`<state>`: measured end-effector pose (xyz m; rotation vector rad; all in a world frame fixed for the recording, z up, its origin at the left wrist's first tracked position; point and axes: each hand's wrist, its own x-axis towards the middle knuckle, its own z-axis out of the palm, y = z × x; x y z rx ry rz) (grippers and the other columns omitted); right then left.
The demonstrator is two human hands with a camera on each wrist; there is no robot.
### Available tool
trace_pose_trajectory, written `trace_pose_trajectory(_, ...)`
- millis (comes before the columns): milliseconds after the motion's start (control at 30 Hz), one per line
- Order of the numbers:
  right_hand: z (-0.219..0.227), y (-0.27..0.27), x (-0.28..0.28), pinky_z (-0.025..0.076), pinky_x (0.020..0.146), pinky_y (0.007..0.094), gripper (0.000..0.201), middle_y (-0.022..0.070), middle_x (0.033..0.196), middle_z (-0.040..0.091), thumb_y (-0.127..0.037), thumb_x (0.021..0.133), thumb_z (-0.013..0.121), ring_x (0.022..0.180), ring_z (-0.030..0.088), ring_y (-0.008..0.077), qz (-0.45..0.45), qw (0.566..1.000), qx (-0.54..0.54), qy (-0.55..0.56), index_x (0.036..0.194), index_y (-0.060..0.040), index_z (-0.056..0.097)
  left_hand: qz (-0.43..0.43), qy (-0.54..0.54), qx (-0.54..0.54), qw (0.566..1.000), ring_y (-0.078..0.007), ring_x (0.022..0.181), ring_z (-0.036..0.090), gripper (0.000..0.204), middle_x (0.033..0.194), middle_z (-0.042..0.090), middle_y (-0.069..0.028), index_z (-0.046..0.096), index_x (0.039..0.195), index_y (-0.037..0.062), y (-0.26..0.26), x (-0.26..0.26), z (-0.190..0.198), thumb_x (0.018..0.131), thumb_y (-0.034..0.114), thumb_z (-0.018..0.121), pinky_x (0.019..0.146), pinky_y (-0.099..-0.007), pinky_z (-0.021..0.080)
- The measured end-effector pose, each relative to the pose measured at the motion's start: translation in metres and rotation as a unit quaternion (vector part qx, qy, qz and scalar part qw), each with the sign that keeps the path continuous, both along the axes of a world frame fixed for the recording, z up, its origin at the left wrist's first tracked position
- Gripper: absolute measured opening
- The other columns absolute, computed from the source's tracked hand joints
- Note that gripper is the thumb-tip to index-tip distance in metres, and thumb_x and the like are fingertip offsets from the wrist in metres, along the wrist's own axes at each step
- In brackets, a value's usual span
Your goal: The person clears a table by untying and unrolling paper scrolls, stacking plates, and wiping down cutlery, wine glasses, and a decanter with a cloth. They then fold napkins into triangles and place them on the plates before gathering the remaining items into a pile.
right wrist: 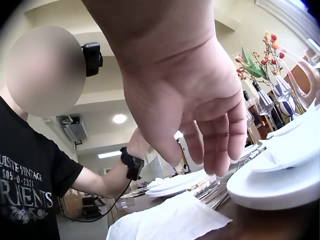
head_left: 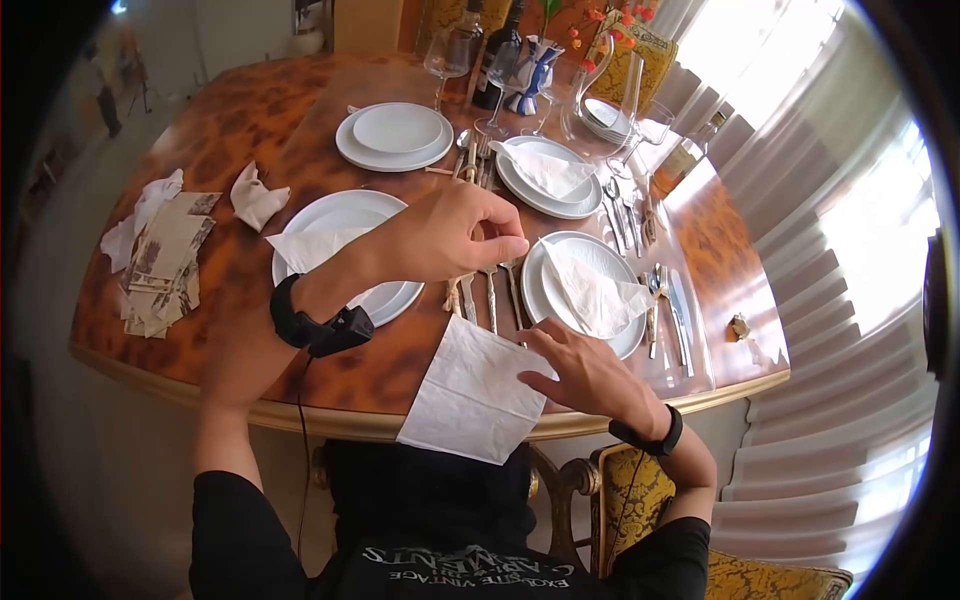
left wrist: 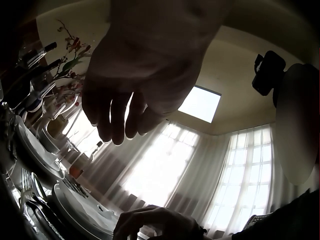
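A square white napkin (head_left: 470, 395) lies unfolded at the table's front edge, its lower part past the rim; the right wrist view also shows the napkin (right wrist: 167, 220). Over the left plate and cutlery hovers my left hand (head_left: 440, 235), fingers bent loosely, thumb near the index finger, nothing visible between them. The left wrist view shows this left hand (left wrist: 145, 85) with fingers hanging. My right hand (head_left: 585, 370), fingers slightly bent, is at the napkin's upper right corner; whether it touches is unclear. In the right wrist view the right hand (right wrist: 190, 105) holds nothing.
Several white plates (head_left: 397, 128) stand around, some with folded napkins (head_left: 600, 290). Cutlery (head_left: 676, 320) lies between them. Glasses, bottles (head_left: 500, 55) and a flower vase (head_left: 532, 75) stand at the back. Printed papers (head_left: 170, 260) and a crumpled cloth (head_left: 258, 197) lie left.
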<state>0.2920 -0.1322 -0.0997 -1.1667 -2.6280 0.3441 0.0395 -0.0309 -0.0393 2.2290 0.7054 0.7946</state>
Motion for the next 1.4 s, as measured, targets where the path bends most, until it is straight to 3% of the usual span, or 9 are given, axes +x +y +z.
trace_pose_trajectory(267,-0.021,-0.015,-0.016,0.053,0.066,0.0466,0.058,0.0185,0.101,0.061,-0.03,0.082,0.073,0.08,0.065,0.0403,-0.107,0.992,-0.045,-0.045,0.129,-0.0095,0.047,-0.068,-0.029,0.019,0.997,-0.0135,0.072,0.063,0.022,0.08,0.069,-0.0079,0.069,0.096,0.0009,-0.003,0.007,-0.005,0.09,0.022,0.066,0.069,-0.0295,0.051)
trace_pose_trajectory(433,-0.013,-0.014,-0.019,0.052,0.068,0.0472,0.036,0.0178,0.09,0.065,-0.03,0.083,0.07,0.083,0.065,0.0377,-0.132,0.979,-0.102,-0.114,0.104,-0.0041,0.056,-0.08,0.0,-0.003,0.997,-0.0222,0.082,0.068,0.03,0.087,0.071,-0.014,0.07,0.099,0.0005,0.0,0.002,-0.01,0.09,0.029,0.065,0.077,-0.035,0.052)
trace_pose_trajectory(600,0.018,0.002,-0.022,0.048,0.07,0.0464,0.02,0.0174,0.083,0.063,-0.019,0.084,0.068,0.08,0.061,0.039,0.018,0.998,-0.061,0.015,0.091,-0.0018,0.06,-0.063,0.044,-0.013,0.997,-0.0263,0.091,0.067,0.047,0.097,0.07,-0.0158,0.063,0.114,0.0017,0.012,-0.004,-0.029,0.096,0.044,0.056,0.082,-0.0379,0.051)
trace_pose_trajectory(700,0.067,0.016,-0.031,0.049,0.066,0.0401,0.02,0.0177,0.081,0.065,-0.016,0.083,0.073,0.074,0.062,0.0368,-0.007,0.993,-0.113,0.018,0.09,-0.0001,0.062,-0.077,0.005,-0.167,0.983,-0.0194,0.1,0.063,0.074,0.106,0.068,-0.0119,0.047,0.133,0.0014,0.018,-0.008,-0.033,0.098,0.065,0.034,0.082,-0.0335,0.05)
trace_pose_trajectory(833,0.099,0.055,-0.035,0.049,0.064,0.0287,0.025,0.0051,0.075,0.065,-0.021,0.082,0.076,0.068,0.061,0.0127,-0.054,0.977,-0.129,0.16,0.092,0.0001,0.067,-0.139,-0.088,-0.395,0.904,-0.0173,0.107,0.061,0.097,0.118,0.065,-0.0125,0.049,0.132,0.0003,0.03,-0.025,-0.017,0.088,0.082,0.02,0.094,-0.0316,0.045)
trace_pose_trajectory(867,0.104,0.067,-0.036,0.048,0.063,0.0264,0.026,0.002,0.075,0.064,-0.022,0.082,0.077,0.068,0.058,0.0079,-0.088,0.967,-0.137,0.193,0.091,0.0,0.067,-0.17,-0.165,-0.467,0.852,-0.0182,0.11,0.061,0.092,0.122,0.063,-0.0118,0.05,0.132,0.0,0.035,-0.029,-0.017,0.09,0.079,0.025,0.098,-0.0331,0.045)
trace_pose_trajectory(1033,0.115,0.109,-0.046,0.044,0.06,0.0197,0.028,-0.0009,0.082,0.064,-0.023,0.089,0.07,0.07,0.058,0.0048,-0.106,0.895,-0.185,0.391,0.105,-0.0013,0.064,-0.129,-0.403,-0.427,0.799,-0.0211,0.117,0.058,0.072,0.128,0.059,-0.0113,0.047,0.137,0.0011,0.024,-0.038,0.01,0.095,0.06,0.048,0.102,-0.0363,0.044)
trace_pose_trajectory(1167,0.096,0.131,-0.039,0.051,0.051,0.0234,0.035,0.0009,0.08,0.063,-0.032,0.089,0.065,0.065,0.06,0.0074,-0.15,0.89,-0.117,0.415,0.103,0.0002,0.065,-0.06,-0.31,-0.311,0.896,-0.0168,0.106,0.062,0.048,0.123,0.062,-0.0116,0.054,0.13,-0.0032,0.033,-0.048,0.009,0.09,0.02,0.068,0.092,-0.0322,0.05)
trace_pose_trajectory(1400,0.102,0.128,-0.023,0.051,0.05,0.0232,0.037,0.0024,0.081,0.065,-0.033,0.091,0.065,0.066,0.061,0.008,-0.155,0.864,-0.133,0.46,0.104,0.0017,0.067,0.018,-0.108,-0.256,0.961,-0.0083,0.092,0.063,0.029,0.105,0.068,-0.0031,0.063,0.116,-0.0045,0.047,-0.067,0.009,0.09,0.008,0.064,0.084,-0.0267,0.051)
